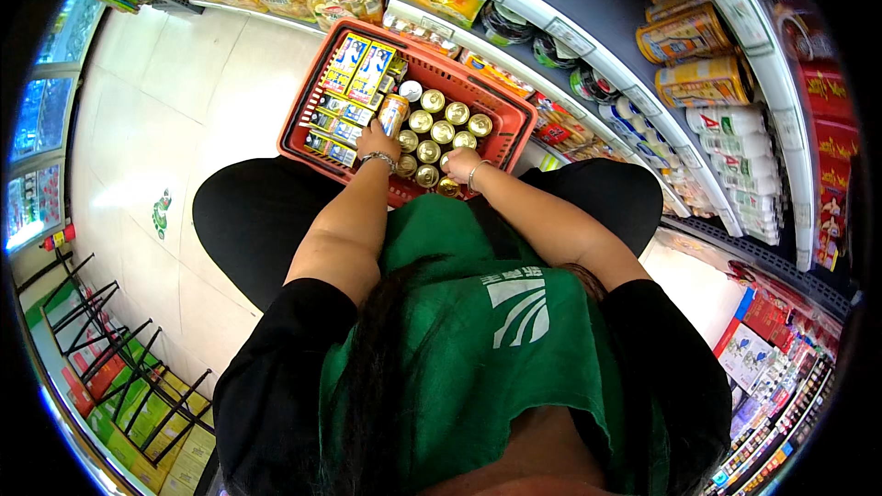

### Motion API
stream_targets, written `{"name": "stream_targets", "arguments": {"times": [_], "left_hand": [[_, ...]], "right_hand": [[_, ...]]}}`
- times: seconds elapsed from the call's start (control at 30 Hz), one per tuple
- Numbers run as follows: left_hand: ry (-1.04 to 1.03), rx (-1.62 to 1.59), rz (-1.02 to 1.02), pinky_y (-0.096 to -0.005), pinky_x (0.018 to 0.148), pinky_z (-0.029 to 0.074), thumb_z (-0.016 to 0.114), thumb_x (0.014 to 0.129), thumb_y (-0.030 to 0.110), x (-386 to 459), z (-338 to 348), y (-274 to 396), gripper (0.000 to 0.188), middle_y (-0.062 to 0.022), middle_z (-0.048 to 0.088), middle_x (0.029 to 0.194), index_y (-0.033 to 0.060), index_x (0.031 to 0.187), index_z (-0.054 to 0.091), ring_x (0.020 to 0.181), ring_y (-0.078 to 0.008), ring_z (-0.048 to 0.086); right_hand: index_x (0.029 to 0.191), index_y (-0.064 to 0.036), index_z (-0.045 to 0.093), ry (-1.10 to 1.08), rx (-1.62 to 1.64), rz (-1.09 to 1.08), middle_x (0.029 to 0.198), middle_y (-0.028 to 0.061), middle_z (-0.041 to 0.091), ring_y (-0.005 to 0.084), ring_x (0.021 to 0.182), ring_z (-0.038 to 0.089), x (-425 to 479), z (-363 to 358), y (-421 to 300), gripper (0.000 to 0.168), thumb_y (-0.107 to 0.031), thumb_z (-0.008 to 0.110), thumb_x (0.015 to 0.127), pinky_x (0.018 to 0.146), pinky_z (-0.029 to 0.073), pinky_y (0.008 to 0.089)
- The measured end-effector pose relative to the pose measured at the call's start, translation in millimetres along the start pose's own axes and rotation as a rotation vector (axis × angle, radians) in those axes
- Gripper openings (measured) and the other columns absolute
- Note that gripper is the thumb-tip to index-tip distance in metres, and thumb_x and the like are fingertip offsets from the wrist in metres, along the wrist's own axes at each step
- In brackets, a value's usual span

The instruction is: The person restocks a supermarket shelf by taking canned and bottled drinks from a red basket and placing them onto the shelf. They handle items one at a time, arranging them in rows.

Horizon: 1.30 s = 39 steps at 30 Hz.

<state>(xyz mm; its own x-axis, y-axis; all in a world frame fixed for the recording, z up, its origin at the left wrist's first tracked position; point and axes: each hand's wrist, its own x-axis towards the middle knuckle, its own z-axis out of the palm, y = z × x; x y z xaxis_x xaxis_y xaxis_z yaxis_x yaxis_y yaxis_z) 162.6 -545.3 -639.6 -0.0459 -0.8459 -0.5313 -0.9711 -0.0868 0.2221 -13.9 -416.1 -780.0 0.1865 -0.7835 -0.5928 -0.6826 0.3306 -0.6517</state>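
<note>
A red plastic shopping basket (pixel 518 125) stands on the floor between my knees. Its right part holds several upright cans with gold tops (pixel 442 131); its left part holds yellow, white and blue boxes (pixel 372 71) and rows of small packs (pixel 337 129). My left hand (pixel 378 142) touches the lower end of an orange-labelled can (pixel 393 114), which leans among the boxes and the gold-topped cans; its fingers are bent around that end. My right hand (pixel 463 163) is over the cans near the basket's near right side, fingers curled; what it grips, if anything, is not clear.
Shelves (pixel 558 31) with bagged bread (pixel 344 1), packets and drink cans (pixel 683 34) curve along the front and right. Tiled floor (pixel 186 96) lies at left. Black metal racks (pixel 117 337) with cartons stand at lower left, glass-fronted coolers (pixel 45 117) at far left.
</note>
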Motion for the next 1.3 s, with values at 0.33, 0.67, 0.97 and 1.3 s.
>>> {"name": "stream_targets", "arguments": {"times": [0.33, 0.67, 0.97, 1.3], "left_hand": [[0.033, -0.112, -0.039, -0.0396, 0.088, 0.045, 0.076, 0.060, 0.032, 15, 11, -1, 0.073, -0.0228, 0.051, 0.108, 0.0018, 0.117, 0.042, 0.104, -0.0344, 0.052], [-0.651, -0.982, -0.023, -0.0381, 0.067, 0.054, 0.071, 0.070, 0.024, 20, 10, 9, 0.059, -0.0176, 0.061, 0.098, -0.0082, 0.111, 0.044, 0.083, -0.0242, 0.063], [-1.107, -1.631, 0.143, -0.0394, 0.080, 0.050, 0.054, 0.080, 0.007, -17, -4, 50, 0.031, -0.0115, 0.059, 0.099, 0.0013, 0.110, 0.046, 0.090, -0.0241, 0.060], [-1.047, -1.341, 0.621, -0.0378, 0.092, 0.043, 0.062, 0.079, 0.001, -115, -82, 137, 0.052, -0.0079, 0.050, 0.116, 0.0089, 0.123, 0.036, 0.110, -0.0200, 0.050]], "right_hand": [[0.130, -0.009, 0.039, -0.050, 0.971, 0.498, 0.118, 0.0102, 0.052, 0.0259, 0.108, 0.050, -1, -53, -139, 0.046, -0.019, 0.052, 0.087, 0.087, 0.044, 0.0397], [0.121, -0.017, 0.046, 0.047, 1.261, 0.402, 0.109, 0.0024, 0.056, 0.0210, 0.097, 0.057, -31, -71, -140, 0.034, -0.021, 0.053, 0.089, 0.085, 0.043, 0.0404], [0.121, -0.013, 0.047, 0.159, 1.174, 0.273, 0.111, 0.0031, 0.056, 0.0190, 0.100, 0.056, -100, -116, -127, 0.037, -0.016, 0.058, 0.086, 0.087, 0.042, 0.0419], [0.107, -0.001, 0.058, 0.664, 0.711, -0.128, 0.086, 0.0053, 0.062, 0.0116, 0.074, 0.058, -234, -181, -149, 0.030, -0.010, 0.062, 0.079, 0.066, 0.047, 0.0252]]}}
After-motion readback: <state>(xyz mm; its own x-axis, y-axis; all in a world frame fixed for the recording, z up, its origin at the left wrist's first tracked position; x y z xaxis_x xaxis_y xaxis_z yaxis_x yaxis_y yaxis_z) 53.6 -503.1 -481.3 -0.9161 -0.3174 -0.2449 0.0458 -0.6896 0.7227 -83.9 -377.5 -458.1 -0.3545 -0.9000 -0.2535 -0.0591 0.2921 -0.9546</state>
